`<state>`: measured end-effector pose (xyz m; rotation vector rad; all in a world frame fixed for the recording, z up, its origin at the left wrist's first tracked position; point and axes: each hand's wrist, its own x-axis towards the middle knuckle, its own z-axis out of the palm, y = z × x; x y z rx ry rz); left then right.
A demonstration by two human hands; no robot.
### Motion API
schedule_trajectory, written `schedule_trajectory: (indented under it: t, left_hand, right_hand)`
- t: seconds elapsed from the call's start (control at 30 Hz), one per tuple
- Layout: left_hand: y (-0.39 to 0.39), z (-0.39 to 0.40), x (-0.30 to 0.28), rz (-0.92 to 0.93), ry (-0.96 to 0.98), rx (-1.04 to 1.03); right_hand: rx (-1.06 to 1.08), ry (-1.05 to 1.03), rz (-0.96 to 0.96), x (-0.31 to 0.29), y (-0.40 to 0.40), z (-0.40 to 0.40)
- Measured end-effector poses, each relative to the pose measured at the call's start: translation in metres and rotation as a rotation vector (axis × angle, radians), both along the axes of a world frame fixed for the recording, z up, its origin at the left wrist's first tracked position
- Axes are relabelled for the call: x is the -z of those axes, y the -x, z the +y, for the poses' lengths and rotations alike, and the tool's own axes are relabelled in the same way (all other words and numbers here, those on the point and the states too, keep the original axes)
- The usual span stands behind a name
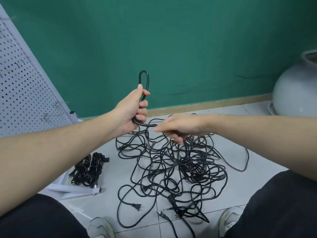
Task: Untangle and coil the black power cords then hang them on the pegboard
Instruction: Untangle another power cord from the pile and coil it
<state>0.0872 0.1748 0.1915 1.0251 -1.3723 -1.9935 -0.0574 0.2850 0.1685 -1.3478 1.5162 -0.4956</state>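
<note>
A big tangle of black power cords [175,167] lies on the tiled floor between my knees. My left hand [132,112] grips a folded black cord [143,78], whose loop sticks up above my fist. The same cord runs from under that fist to my right hand [178,127], which pinches it just above the tangle with curled fingers. Two coiled cord bundles [89,169] lie on the floor at the left. The white pegboard [22,79] leans at the far left, with a few metal hooks [56,104] near its lower edge.
The pegboard's white metal foot [75,190] lies on the floor under the coiled bundles. A large pale round vessel [296,86] stands at the right against the green wall. My two shoes [101,227] show at the bottom edge, beside loose plugs [137,206].
</note>
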Motion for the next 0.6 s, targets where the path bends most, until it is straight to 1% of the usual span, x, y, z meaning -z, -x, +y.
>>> schedule_trajectory:
  t: [0.13, 0.2, 0.23, 0.3, 0.43, 0.53, 0.6]
  left_hand:
    - [-0.011, -0.010, 0.012, -0.124, 0.064, 0.113]
    - [-0.015, -0.013, 0.018, -0.200, 0.128, 0.159]
    - [-0.017, -0.014, 0.019, -0.230, 0.163, 0.175]
    - [-0.017, -0.011, 0.021, -0.281, 0.245, 0.201]
    - [-0.016, 0.001, 0.022, -0.355, 0.399, 0.292]
    - [-0.016, 0.002, 0.024, -0.327, 0.480, 0.398]
    - [-0.016, 0.001, 0.025, -0.357, 0.547, 0.422]
  right_hand:
    - [-0.006, 0.006, -0.075, -0.004, 0.020, 0.005]
    - [0.073, 0.023, -0.140, -0.004, 0.026, 0.007]
    - [0.131, 0.063, -0.135, -0.004, 0.027, 0.006]
    - [0.234, 0.193, -0.060, -0.004, 0.026, 0.004]
    - [0.348, 0.390, 0.074, -0.007, 0.014, -0.004]
    - [0.402, 0.398, 0.173, -0.009, 0.012, -0.006]
    - [0.470, 0.380, 0.263, -0.012, 0.014, -0.006]
